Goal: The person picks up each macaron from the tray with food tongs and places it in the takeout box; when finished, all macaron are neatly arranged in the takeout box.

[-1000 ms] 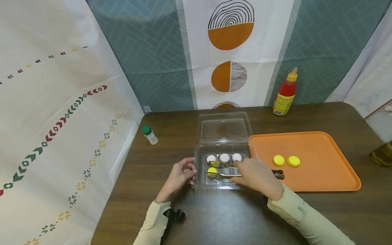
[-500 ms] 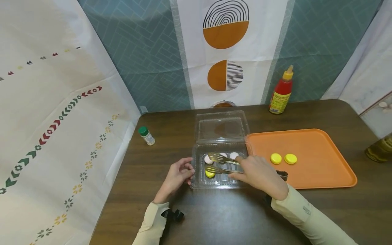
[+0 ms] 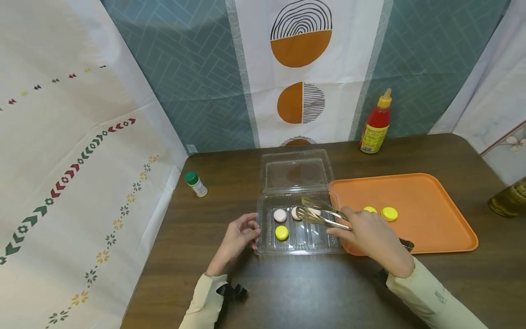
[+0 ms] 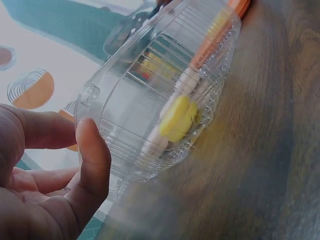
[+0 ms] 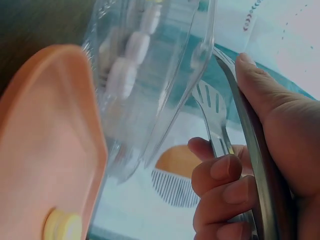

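Shiny slotted metal tongs [image 3: 313,217] lie in my right hand [image 3: 374,233], fingers curled. My left hand [image 3: 237,241] pinches a clear plastic container [image 3: 300,251].

No readable text or numbers.

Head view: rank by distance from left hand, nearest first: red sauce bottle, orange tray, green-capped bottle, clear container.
From the left hand:
1. Clear container: its left edge is at the fingers.
2. Green-capped bottle: beyond the hand, to its left.
3. Orange tray: right, past the container.
4. Red sauce bottle: far right, near the table's back edge.
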A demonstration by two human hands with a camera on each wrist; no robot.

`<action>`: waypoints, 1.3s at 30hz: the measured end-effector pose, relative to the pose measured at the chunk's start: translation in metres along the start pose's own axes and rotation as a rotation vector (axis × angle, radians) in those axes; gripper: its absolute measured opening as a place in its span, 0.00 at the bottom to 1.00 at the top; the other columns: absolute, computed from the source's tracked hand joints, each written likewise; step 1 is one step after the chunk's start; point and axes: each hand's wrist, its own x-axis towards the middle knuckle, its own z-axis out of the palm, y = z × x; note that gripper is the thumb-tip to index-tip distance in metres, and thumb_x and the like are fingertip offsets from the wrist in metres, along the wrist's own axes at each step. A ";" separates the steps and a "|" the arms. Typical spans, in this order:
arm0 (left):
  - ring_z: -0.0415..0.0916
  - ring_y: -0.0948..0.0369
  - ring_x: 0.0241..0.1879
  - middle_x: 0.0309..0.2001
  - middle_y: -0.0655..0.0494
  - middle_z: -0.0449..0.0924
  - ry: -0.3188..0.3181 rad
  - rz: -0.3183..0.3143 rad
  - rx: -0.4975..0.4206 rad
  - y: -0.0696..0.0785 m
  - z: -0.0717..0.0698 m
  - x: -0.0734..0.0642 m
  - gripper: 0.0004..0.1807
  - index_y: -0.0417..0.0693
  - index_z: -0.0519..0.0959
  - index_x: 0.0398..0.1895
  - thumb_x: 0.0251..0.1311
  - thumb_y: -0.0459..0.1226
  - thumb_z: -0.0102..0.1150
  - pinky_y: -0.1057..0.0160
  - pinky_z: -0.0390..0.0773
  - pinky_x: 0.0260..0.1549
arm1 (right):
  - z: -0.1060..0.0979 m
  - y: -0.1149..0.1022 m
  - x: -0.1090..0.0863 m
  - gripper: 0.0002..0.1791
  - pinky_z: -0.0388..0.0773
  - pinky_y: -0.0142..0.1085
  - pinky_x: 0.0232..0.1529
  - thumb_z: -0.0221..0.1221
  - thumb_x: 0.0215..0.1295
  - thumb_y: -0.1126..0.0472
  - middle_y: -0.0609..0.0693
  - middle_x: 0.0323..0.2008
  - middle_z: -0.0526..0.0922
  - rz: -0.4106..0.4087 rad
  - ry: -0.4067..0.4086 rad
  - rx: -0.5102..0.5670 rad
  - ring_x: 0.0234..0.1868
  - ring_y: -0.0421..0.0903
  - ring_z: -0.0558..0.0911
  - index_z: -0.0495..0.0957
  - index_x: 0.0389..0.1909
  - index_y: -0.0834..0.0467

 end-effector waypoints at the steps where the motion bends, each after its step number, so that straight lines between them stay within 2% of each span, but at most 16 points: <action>1: 0.73 0.59 0.25 0.39 0.42 0.76 0.001 -0.001 -0.001 0.000 0.000 0.000 0.26 0.26 0.68 0.65 0.62 0.20 0.56 0.68 0.79 0.20 | -0.001 0.002 -0.002 0.34 0.56 0.33 0.15 0.69 0.56 0.36 0.43 0.13 0.59 0.013 0.003 0.003 0.15 0.42 0.61 0.79 0.46 0.63; 7: 0.73 0.59 0.27 0.39 0.43 0.75 0.001 -0.010 -0.022 -0.002 0.002 -0.001 0.28 0.26 0.67 0.66 0.60 0.20 0.54 0.68 0.79 0.20 | -0.003 0.012 -0.018 0.32 0.59 0.35 0.14 0.69 0.57 0.37 0.45 0.15 0.62 0.090 0.025 0.033 0.17 0.44 0.65 0.76 0.45 0.61; 14: 0.73 0.59 0.27 0.39 0.43 0.74 -0.004 0.004 -0.038 -0.004 0.003 -0.001 0.29 0.26 0.68 0.65 0.57 0.19 0.52 0.69 0.79 0.20 | 0.000 0.027 -0.031 0.28 0.58 0.36 0.11 0.71 0.55 0.39 0.43 0.12 0.58 0.068 0.163 -0.028 0.13 0.44 0.61 0.74 0.33 0.60; 21: 0.73 0.60 0.26 0.39 0.43 0.73 -0.008 0.007 -0.047 -0.004 0.002 0.000 0.30 0.26 0.67 0.65 0.55 0.20 0.52 0.69 0.79 0.20 | -0.006 0.045 -0.043 0.28 0.55 0.36 0.10 0.72 0.54 0.41 0.44 0.12 0.59 0.117 0.201 -0.035 0.11 0.43 0.61 0.74 0.35 0.61; 29: 0.74 0.61 0.25 0.39 0.45 0.73 -0.002 0.004 -0.051 -0.004 0.002 0.001 0.30 0.26 0.67 0.65 0.55 0.20 0.53 0.69 0.79 0.19 | -0.022 0.068 -0.058 0.34 0.58 0.38 0.09 0.68 0.59 0.38 0.47 0.13 0.64 0.252 0.141 -0.030 0.13 0.46 0.65 0.76 0.44 0.67; 33: 0.74 0.61 0.25 0.39 0.44 0.73 -0.008 0.002 -0.047 -0.003 0.000 0.002 0.30 0.26 0.67 0.65 0.56 0.19 0.55 0.69 0.79 0.20 | -0.026 0.078 -0.067 0.34 0.58 0.39 0.10 0.66 0.61 0.37 0.48 0.14 0.66 0.306 0.110 -0.010 0.13 0.47 0.67 0.75 0.44 0.67; 37: 0.73 0.61 0.25 0.39 0.44 0.73 -0.016 -0.003 -0.048 -0.002 0.000 0.002 0.29 0.25 0.67 0.65 0.57 0.19 0.55 0.69 0.79 0.20 | -0.026 0.086 -0.076 0.32 0.58 0.39 0.10 0.65 0.63 0.38 0.47 0.14 0.68 0.324 0.109 0.004 0.13 0.47 0.67 0.75 0.43 0.66; 39: 0.73 0.61 0.25 0.39 0.44 0.73 -0.018 -0.007 -0.054 -0.001 0.000 0.001 0.29 0.25 0.67 0.65 0.57 0.19 0.55 0.69 0.79 0.20 | -0.024 0.090 -0.080 0.30 0.58 0.39 0.09 0.66 0.63 0.40 0.47 0.13 0.66 0.306 0.142 -0.008 0.12 0.46 0.65 0.75 0.41 0.66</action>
